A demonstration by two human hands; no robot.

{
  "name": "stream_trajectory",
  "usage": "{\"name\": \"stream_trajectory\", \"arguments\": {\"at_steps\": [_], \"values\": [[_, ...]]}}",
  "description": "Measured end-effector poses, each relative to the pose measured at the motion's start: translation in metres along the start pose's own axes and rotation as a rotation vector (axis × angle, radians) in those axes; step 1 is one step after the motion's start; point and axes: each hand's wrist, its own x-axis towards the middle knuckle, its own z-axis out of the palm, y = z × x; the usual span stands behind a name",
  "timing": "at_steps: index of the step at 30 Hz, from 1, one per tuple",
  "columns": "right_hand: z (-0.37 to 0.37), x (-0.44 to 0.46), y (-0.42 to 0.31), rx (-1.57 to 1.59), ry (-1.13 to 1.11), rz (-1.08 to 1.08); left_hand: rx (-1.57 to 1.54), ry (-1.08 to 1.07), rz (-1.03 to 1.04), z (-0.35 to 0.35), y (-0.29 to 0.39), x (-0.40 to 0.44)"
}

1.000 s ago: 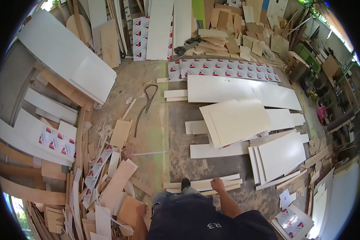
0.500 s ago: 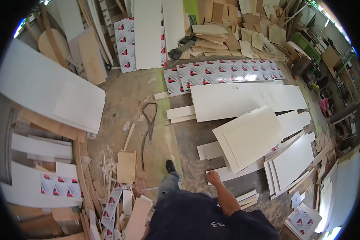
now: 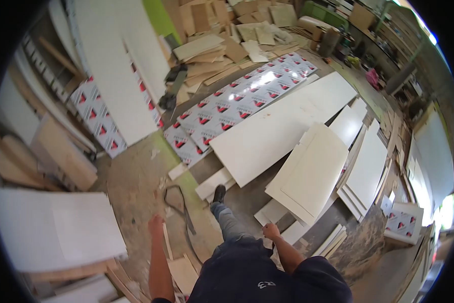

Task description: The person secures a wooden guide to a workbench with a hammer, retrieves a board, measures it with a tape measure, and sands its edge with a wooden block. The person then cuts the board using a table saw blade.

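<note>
My left hand [image 3: 156, 222] hangs at the left over the dusty floor, near a thin wooden strip [image 3: 167, 241]. Its fingers look curled, with nothing seen in them. On the other side, my right hand [image 3: 271, 231] is closed in a loose fist and holds nothing I can see. Below and around it lie white boards, among them a narrow white panel [image 3: 271, 212] and a large cream panel [image 3: 307, 174]. Between my hands, one dark shoe [image 3: 220, 194] is stepped forward beside a pale board end [image 3: 214, 185].
A black strap [image 3: 186, 219] lies looped on the floor. Boards in printed film [image 3: 242, 98] and a long white panel [image 3: 287, 126] lie ahead. Tall white panels [image 3: 118, 65] lean at the back left. Wood offcuts [image 3: 211, 50] are heaped behind. More white sheets [image 3: 60, 227] lie left.
My view has turned to the right and moved forward. My left arm has come into view. My right hand stays closed, and a foot is now beside the white boards.
</note>
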Motion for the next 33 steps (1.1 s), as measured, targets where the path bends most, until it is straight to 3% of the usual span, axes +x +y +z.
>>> {"name": "stream_trajectory", "arguments": {"at_steps": [3, 4, 5, 8, 13, 16, 19, 23, 25, 27, 28, 30, 33], "values": [[0.037, 0.067, -0.035, -0.069, -0.007, 0.042, 0.207, -0.219, 0.159, 0.040, -0.001, 0.059], [0.041, 0.093, -0.053, -0.121, -0.056, 0.056, 0.094, -0.335, 0.124, 0.050, 0.016, 0.066], [0.050, 0.109, -0.075, -0.168, -0.120, 0.077, 0.119, -0.340, -0.047, 0.060, 0.013, 0.076], [0.052, 0.148, -0.151, 0.119, 0.009, 0.108, 0.006, -0.405, -0.319, 0.068, 0.047, 0.093], [0.048, 0.174, -0.238, 0.474, -0.062, 0.246, 0.020, -0.438, -0.474, 0.095, 0.046, 0.188], [0.097, 0.190, -0.224, 0.639, -0.064, 0.362, 0.221, -0.453, -0.448, 0.130, 0.059, 0.238], [0.132, 0.198, -0.209, 0.548, -0.096, 0.446, 0.333, -0.711, -0.323, 0.185, 0.016, 0.336], [0.187, 0.226, -0.170, 0.598, 0.035, 0.598, 0.787, -0.861, 0.211, 0.308, -0.017, 0.447], [0.230, 0.258, -0.139, 0.518, 0.140, 0.610, 0.644, -0.971, 0.429, 0.379, -0.013, 0.482], [0.277, 0.284, -0.116, 0.477, 0.276, 0.656, 0.807, -1.051, 0.299, 0.438, 0.035, 0.485], [0.280, 0.304, -0.111, 0.471, 0.338, 0.668, 0.857, -1.032, 0.464, 0.470, 0.002, 0.509], [0.260, 0.342, -0.117, 0.503, 0.325, 0.721, 0.758, -1.098, 0.398, 0.523, -0.001, 0.526], [0.256, 0.402, -0.118, 0.626, 0.510, 0.830, 0.784, -1.099, 0.355, 0.579, -0.015, 0.540]]}}
